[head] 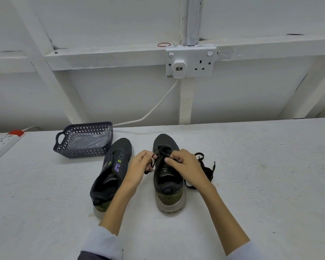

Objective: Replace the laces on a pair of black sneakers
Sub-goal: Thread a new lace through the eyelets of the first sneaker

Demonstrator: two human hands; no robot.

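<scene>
1. Black lace [162, 152] crosses the front eyelets of the right sneaker [167, 184], which stands upright on the white table [261, 175] with its toe pointing away from the person and its heel nearest the camera
2. At that shoe's left side, the left hand [139, 166] pinches one strand of the lace between thumb and forefinger. The strand's free end hangs below the fingers beside the shoe
3. Over the shoe's tongue, the right hand [184, 164] has its fingers curled, thumb and fingertips pinching the other strand close to the eyelets
4. Just beside it, near but apart, lies the left sneaker [111, 171], toe angled away. Its eyelet holes are in view, with purple and green marks on its side, and the left forearm passes over its heel end
5. A loose lace [204, 169], dark and looped, lies on the table just right of the right sneaker, partly hidden behind the right wrist
6. Beyond the left sneaker sits a dark perforated basket [83, 152] with a handle, close to the toe; whether they touch I cannot tell. A clear plastic bag [88, 140] lies inside
7. A power strip [2, 143] with a red switch rests at the table's far left
8. On the wall behind, a double socket [203, 62] carries a white plug [179, 69], its cable [158, 106] running down to the table
</scene>
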